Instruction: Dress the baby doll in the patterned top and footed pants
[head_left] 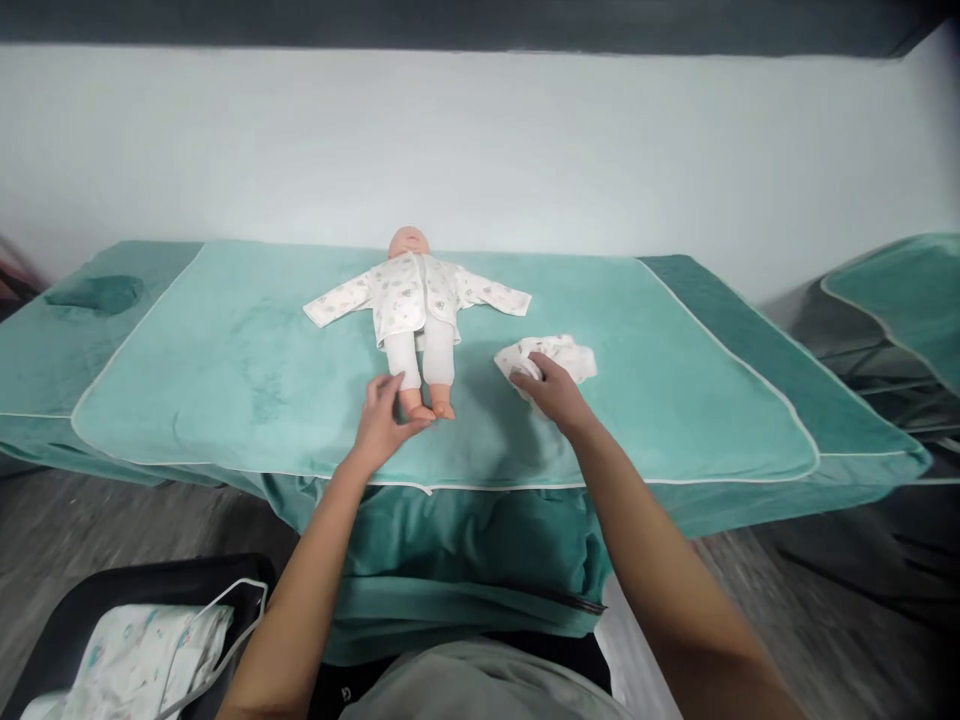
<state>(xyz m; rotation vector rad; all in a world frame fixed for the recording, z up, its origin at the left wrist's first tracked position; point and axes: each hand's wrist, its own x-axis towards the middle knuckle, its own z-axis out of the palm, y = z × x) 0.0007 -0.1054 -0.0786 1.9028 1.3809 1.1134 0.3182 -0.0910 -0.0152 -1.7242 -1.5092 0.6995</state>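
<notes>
A baby doll [409, 242] lies on its back on the green bed cover, head toward the wall. It wears a white patterned jacket [401, 300] with the sleeves spread wide and white leggings [439, 350]; its feet are bare. My left hand [382, 425] is at the doll's lower leg and foot on the left, thumb and fingers apart. To the right of the doll, my right hand [556, 392] grips a crumpled white patterned baby garment [576, 357] between thumb and fingers. The garment rests on the cover, and its exact kind cannot be made out.
The bed's green cover [187, 370] has white piping along its edge. At lower left, a black chair [112, 585] holds folded patterned cloth [135, 650] and a white cable [240, 640]. A small green pillow [94, 295] lies far left; another green-covered bed [915, 290] stands right.
</notes>
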